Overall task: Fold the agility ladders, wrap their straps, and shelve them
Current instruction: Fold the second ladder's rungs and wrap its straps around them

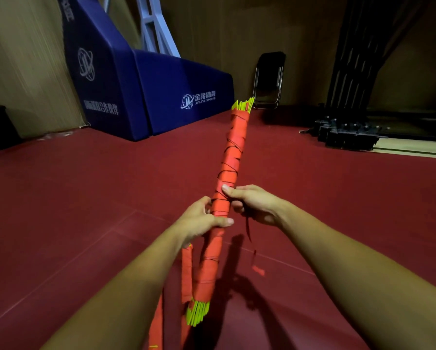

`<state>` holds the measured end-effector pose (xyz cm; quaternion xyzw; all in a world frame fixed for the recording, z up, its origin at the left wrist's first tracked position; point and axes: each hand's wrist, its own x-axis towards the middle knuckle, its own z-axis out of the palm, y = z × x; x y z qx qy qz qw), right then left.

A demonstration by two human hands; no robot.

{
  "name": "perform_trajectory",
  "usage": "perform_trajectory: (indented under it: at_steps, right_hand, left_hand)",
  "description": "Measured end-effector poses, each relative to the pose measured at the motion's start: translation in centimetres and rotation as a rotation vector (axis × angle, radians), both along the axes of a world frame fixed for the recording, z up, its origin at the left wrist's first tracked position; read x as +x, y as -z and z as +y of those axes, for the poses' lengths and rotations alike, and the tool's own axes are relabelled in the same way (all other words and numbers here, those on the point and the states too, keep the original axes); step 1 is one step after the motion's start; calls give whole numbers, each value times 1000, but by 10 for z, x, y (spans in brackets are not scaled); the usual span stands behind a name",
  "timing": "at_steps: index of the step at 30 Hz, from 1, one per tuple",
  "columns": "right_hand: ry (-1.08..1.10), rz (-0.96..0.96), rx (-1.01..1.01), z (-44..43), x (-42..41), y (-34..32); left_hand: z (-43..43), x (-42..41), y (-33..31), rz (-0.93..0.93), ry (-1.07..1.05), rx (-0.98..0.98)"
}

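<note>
Agility ladder [233,157], folded into a long stick and bound in its red strap [237,127], runs between my two hands. My left hand [203,218] grips it from the left, thumb lying across the top and fingers curled behind. My right hand [257,204] sets its thumb on the wrap just above, while its curled fingers pinch the strap's loose end, which dangles below. Yellow rung ends [242,105] poke out at the far tip, which tilts up and away, and at the near tip. A second red bundle [186,271] hangs under my left forearm, above the dark red floor [85,198].
</note>
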<state>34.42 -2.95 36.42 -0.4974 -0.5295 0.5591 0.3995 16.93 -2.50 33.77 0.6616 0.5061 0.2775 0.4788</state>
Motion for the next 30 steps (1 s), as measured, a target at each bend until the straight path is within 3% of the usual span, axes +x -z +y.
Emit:
perform_trajectory:
  at_steps: [6, 9, 13, 17, 18, 22, 24, 27, 30]
  right_hand:
    - [149, -79, 169, 2, -9, 0]
    - [173, -162, 216, 5, -6, -1]
    - [-33, 33, 107, 2, 2, -1]
    - [10, -32, 131, 3, 4, -2]
    - [66, -32, 148, 4, 3, -3]
    - [283, -51, 179, 7, -6, -4]
    - [309, -222, 198, 9, -11, -2]
    - [311, -516, 235, 9, -14, -4]
    - [188, -410, 238, 1, -11, -10]
  left_hand:
    - [-6, 14, -9, 365, -158, 278]
    - [-5, 11, -10, 262, -160, 242]
    - [-4, 1, -8, -46, -64, 67]
    - [-5, 2, -12, -89, -56, -3]
    - [-5, 3, -13, -43, -49, 25]
    - [-17, 11, -11, 598, -115, 309]
    - [-19, 16, -9, 707, -211, 373]
    - [-13, 18, -5, 667, -244, 361]
    - [-5, 10, -2, 427, -177, 233]
